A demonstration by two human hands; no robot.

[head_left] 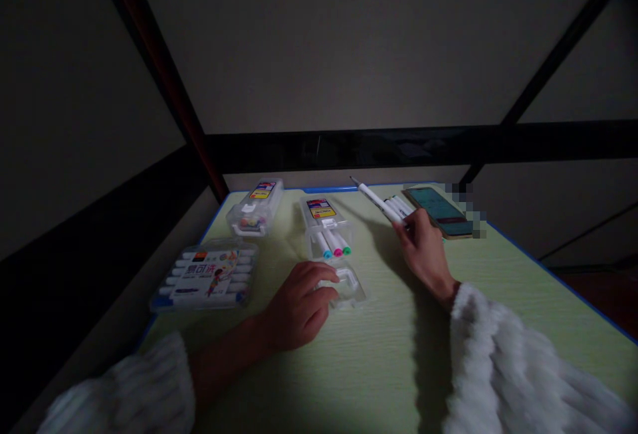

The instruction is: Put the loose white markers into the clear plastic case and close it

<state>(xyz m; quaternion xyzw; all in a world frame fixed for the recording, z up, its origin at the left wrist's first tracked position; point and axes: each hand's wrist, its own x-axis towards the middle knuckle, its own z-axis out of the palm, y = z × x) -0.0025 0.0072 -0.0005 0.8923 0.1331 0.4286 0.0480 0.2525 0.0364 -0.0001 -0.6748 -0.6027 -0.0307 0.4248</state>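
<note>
My right hand is closed around a white marker near its lower end. The marker slants up and to the left, with a thin dark tip at its far end. Several more white markers lie just behind that hand, partly hidden. At the centre stands a clear plastic marker case, its front flap folded down toward me. Markers with blue, pink and green ends poke out of its opening. The curled fingers and thumb of my left hand grip the left side of the clear flap.
A second clear case with a latch stands at the back left. In front of it lies a flat marker box with a printed label. A phone rests at the back right. The pale green table has a blue edge and meets a wall.
</note>
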